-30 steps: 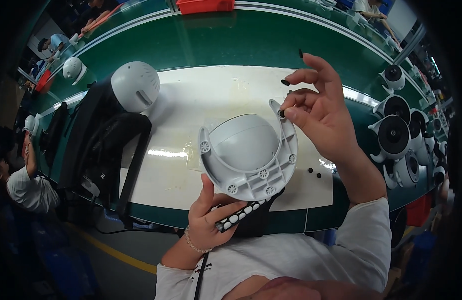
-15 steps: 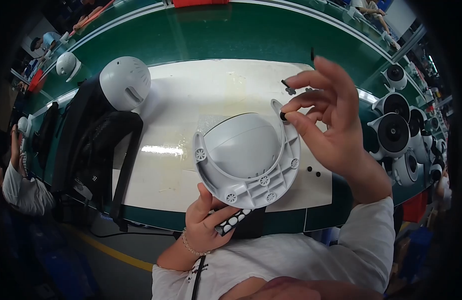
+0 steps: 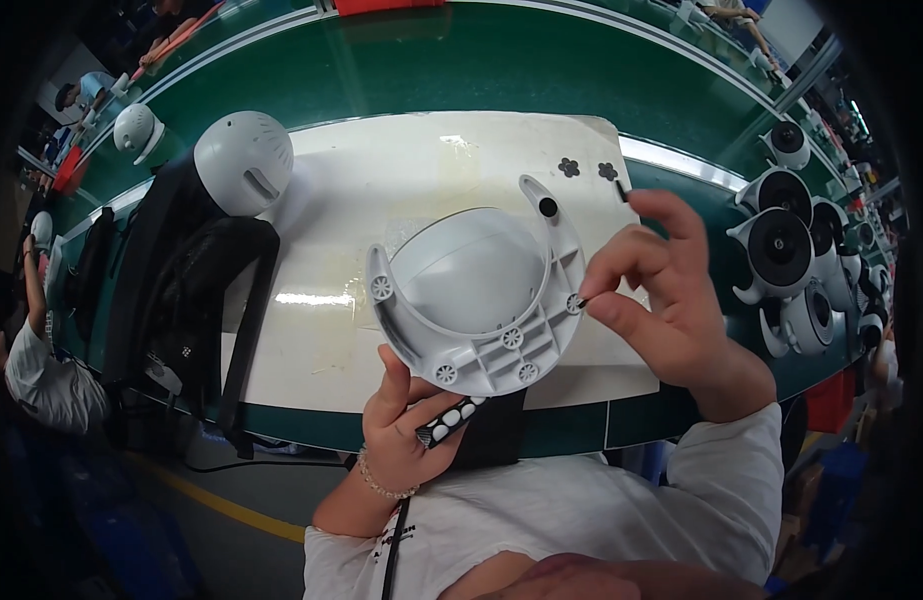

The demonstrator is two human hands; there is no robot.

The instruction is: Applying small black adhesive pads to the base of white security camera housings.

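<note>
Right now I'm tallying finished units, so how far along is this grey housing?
Mid-assembly. The left hand props the grey dome housing; the right hand pinches a small dark piece at its rim. Black flower-shaped pieces lie unused on the white mat. Similar units sit right.

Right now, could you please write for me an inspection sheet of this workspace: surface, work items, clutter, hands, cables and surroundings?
Surface: white mat on a green bench.
Work items: grey domed housing with a horseshoe-shaped flange, held above the mat; two small black flower-shaped pieces near the mat's far right corner.
Clutter: white round shell at the left; black stand below it.
Hands: left hand supports the housing from below; right hand pinches at the flange's right edge, and what it pinches is too small to tell.
Cables: one black cable under the bench edge.
Surroundings: row of white round units with black centres at the right; another person at the far left.
</note>
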